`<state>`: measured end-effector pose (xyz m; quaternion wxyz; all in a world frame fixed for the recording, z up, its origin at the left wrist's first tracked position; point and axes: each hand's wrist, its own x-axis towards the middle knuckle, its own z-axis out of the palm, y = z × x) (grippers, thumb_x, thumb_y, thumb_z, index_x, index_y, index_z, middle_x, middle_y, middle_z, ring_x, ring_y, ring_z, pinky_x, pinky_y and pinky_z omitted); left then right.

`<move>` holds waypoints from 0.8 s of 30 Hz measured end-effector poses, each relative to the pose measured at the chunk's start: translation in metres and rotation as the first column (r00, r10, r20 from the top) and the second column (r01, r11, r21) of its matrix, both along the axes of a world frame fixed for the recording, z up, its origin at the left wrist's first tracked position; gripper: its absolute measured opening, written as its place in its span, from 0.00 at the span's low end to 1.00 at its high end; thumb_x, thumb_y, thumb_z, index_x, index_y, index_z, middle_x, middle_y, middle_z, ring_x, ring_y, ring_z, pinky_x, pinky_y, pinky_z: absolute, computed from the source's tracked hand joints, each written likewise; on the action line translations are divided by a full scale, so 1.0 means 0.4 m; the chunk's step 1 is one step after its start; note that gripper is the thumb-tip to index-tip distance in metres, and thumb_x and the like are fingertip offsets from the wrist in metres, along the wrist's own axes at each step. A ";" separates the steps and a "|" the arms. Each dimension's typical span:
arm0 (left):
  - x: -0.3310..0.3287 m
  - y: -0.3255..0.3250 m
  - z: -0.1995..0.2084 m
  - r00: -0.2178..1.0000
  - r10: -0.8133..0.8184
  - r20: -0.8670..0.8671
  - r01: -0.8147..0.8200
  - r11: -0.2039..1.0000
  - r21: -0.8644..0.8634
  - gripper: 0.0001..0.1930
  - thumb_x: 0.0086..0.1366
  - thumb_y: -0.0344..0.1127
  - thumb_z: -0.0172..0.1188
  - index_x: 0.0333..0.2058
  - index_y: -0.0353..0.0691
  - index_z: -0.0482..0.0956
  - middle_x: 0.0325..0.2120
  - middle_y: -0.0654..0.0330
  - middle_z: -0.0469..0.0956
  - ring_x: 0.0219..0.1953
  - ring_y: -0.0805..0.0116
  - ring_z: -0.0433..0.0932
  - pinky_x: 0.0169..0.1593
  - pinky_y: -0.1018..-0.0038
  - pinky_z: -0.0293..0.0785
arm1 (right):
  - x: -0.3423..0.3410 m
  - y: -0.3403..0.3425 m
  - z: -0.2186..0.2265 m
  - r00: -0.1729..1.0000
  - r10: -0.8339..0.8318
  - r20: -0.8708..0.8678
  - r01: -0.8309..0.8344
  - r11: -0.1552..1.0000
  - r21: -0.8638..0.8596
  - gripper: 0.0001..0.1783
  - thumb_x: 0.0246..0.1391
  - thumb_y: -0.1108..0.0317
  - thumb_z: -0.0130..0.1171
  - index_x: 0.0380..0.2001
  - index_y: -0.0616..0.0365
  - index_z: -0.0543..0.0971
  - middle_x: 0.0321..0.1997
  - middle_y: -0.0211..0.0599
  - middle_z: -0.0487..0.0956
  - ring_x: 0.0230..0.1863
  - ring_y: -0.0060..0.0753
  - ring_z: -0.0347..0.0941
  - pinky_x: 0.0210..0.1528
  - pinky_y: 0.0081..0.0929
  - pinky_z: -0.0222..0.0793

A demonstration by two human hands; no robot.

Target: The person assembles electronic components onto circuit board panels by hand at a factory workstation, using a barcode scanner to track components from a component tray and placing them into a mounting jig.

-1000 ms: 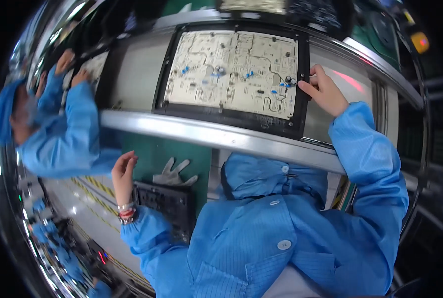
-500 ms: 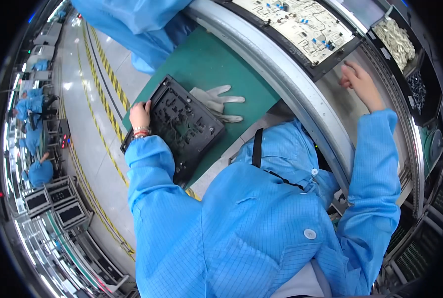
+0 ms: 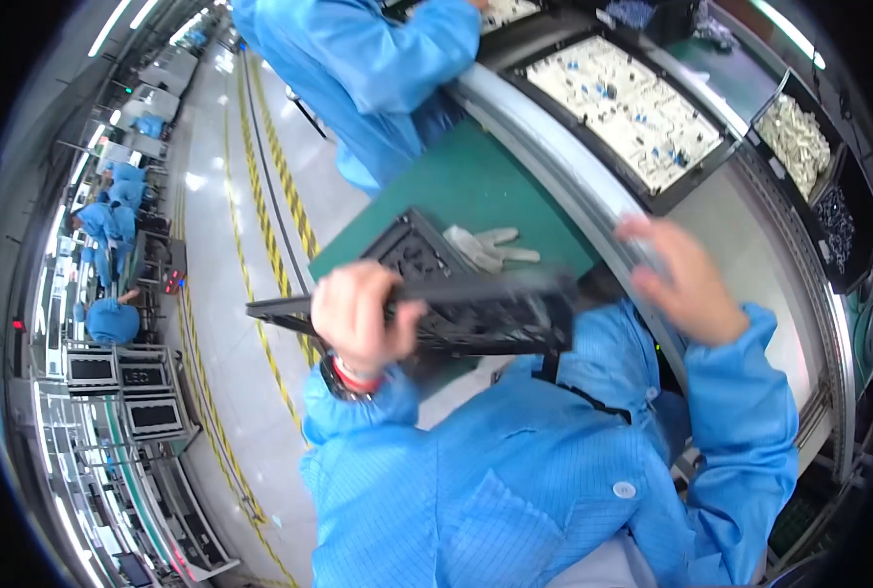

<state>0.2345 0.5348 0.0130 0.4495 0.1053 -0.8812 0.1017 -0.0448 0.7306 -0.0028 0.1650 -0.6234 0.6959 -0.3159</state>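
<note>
My left hand [image 3: 358, 318] grips the long edge of a black fixture tray [image 3: 495, 314], which is tilted on edge above the green tabletop [image 3: 436, 186]. A second black fixture tray [image 3: 412, 245] lies on that tabletop, partly hidden by the raised one. Beside it rests a whitish work glove [image 3: 493, 250]. My right hand [image 3: 686, 284], blurred by motion, holds nothing, its fingers apart over the silver rail [image 3: 603, 201] of the line. Farther along the line sits a black tray carrying a pale circuit board [image 3: 628, 113] with small blue and dark components.
A co-worker's blue sleeve [image 3: 388, 59] reaches over the line at the far end. Bins of cream-coloured parts [image 3: 794, 142] and small dark parts [image 3: 835, 225] stand on the right. Yellow-black striped floor tape [image 3: 280, 167] runs along the aisle at left.
My left hand has lifted the upper fixture tray off the tabletop and brought it right and closer, tilting it. My right hand has moved left and nearer, over the rail, and its fingers have spread.
</note>
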 end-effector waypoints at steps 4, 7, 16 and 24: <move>-0.080 0.088 0.094 0.958 -0.216 -0.190 0.236 0.967 0.093 0.18 0.52 0.48 0.61 0.27 0.36 0.74 0.22 0.55 0.73 0.21 0.60 0.73 0.25 0.70 0.68 | 0.075 0.115 0.021 0.798 0.371 0.475 -0.333 0.928 -0.166 0.46 0.51 0.34 0.45 0.56 0.68 0.61 0.54 0.51 0.67 0.55 0.46 0.64 0.56 0.34 0.59; -0.189 0.129 0.159 0.850 -0.464 -0.250 0.512 0.841 0.176 0.18 0.49 0.44 0.64 0.31 0.35 0.75 0.25 0.56 0.73 0.25 0.60 0.73 0.27 0.69 0.68 | 0.137 0.310 0.016 0.742 -0.067 0.667 0.218 0.965 -0.146 0.47 0.50 0.34 0.47 0.54 0.71 0.63 0.51 0.46 0.71 0.51 0.40 0.68 0.54 0.31 0.61; -0.539 0.314 0.234 0.564 -0.823 0.061 0.792 0.561 0.240 0.40 0.43 0.39 0.65 0.57 0.37 0.62 0.55 0.48 0.61 0.54 0.47 0.61 0.56 0.59 0.56 | 0.218 0.764 -0.051 0.162 -0.299 0.940 0.976 0.188 -0.108 0.27 0.56 0.42 0.46 0.40 0.57 0.72 0.31 0.30 0.74 0.33 0.43 0.72 0.37 0.46 0.71; -0.699 0.443 -0.110 0.275 -0.909 -0.314 -0.353 -0.399 0.846 0.30 0.70 0.47 0.36 0.64 0.43 0.37 0.50 0.50 0.66 0.48 0.66 0.70 0.53 0.74 0.63 | 0.139 0.915 -0.055 -0.409 0.044 0.912 0.908 -0.085 0.411 0.24 0.53 0.41 0.50 0.31 0.52 0.69 0.23 0.43 0.73 0.22 0.41 0.72 0.20 0.27 0.69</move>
